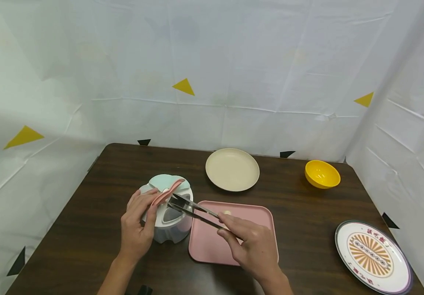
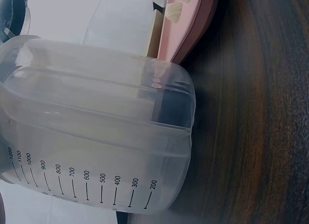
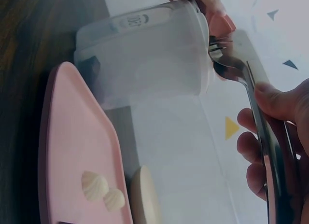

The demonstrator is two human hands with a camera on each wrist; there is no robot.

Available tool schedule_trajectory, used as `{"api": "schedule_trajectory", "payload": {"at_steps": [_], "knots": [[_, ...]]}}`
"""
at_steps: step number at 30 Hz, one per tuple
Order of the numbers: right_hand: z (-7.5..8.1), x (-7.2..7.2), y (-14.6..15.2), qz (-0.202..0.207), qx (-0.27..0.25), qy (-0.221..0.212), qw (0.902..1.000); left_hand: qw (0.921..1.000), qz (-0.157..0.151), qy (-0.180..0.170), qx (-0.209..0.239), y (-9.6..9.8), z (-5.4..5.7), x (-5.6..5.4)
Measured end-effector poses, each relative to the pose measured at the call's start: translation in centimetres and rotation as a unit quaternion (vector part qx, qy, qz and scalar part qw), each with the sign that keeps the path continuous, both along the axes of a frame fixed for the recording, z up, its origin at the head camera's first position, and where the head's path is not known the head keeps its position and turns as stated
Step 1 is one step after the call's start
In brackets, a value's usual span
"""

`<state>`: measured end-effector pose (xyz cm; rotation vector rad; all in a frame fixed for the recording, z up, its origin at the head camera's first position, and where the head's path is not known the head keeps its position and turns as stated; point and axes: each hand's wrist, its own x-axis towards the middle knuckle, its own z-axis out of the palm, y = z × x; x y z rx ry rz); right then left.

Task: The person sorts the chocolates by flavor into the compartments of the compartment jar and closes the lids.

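A clear plastic storage jar (image 1: 173, 234) with a white top and measuring marks (image 2: 116, 183) on its side stands left of the pink tray (image 1: 212, 250). My left hand (image 1: 138, 223) pinches the jar's raised pink flap lid (image 1: 167, 192) between thumb and fingers. A pale green flap lid (image 1: 162, 180) lies behind it. In my right hand (image 1: 252, 246) are metal serving tongs (image 3: 258, 103), one end shaped like a fork, the other like a spoon. Their tips are right at the jar's top beside the pink flap. Shell-shaped cream pieces (image 3: 94, 186) lie on the tray.
A cream plate (image 1: 233, 170) sits behind the tray. Toward the back right is a yellow bowl (image 1: 322, 175), and a patterned plate (image 1: 370, 256) lies near the right edge of the dark wooden table (image 1: 300, 229). White sheeting (image 1: 234, 61) hangs around the table.
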<state>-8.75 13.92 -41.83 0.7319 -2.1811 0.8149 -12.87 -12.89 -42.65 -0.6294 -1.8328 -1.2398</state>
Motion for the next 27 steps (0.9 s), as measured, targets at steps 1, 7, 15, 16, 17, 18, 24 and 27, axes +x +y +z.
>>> {"api": "schedule_trajectory", "payload": {"at_steps": [1, 7, 15, 16, 17, 18, 24, 27], "knots": [[0.0, 0.0, 0.0, -0.001, 0.002, -0.002, 1.0000, 1.0000, 0.001, 0.001, 0.000, 0.0, 0.0, 0.0], [-0.1, 0.0, 0.1, 0.007, 0.002, -0.009, 0.9999, 1.0000, 0.003, 0.006, 0.001, 0.0, 0.0, 0.0], [0.0, 0.2, 0.6, 0.020, -0.009, -0.038, 0.9990, 1.0000, 0.004, 0.004, -0.002, 0.0, 0.1, 0.0], [0.0, 0.2, 0.7, 0.015, -0.008, -0.040, 0.9991, 1.0000, 0.003, 0.005, -0.002, 0.0, 0.1, 0.0], [0.1, 0.3, 0.8, 0.009, -0.005, -0.044, 0.9990, 1.0000, 0.002, 0.005, -0.002, 0.0, 0.1, -0.1], [0.1, 0.4, 1.0, -0.001, 0.000, -0.049, 0.9988, 1.0000, 0.002, 0.005, -0.002, 0.0, 0.1, -0.1], [0.3, 1.0, 2.8, -0.028, 0.030, -0.069, 0.9967, 1.0000, -0.004, 0.007, 0.001, 0.0, 0.0, -0.1], [0.4, 1.3, 4.3, -0.036, 0.044, -0.084, 0.9948, 1.0000, -0.004, 0.006, 0.001, 0.1, 0.0, -0.1]]}}
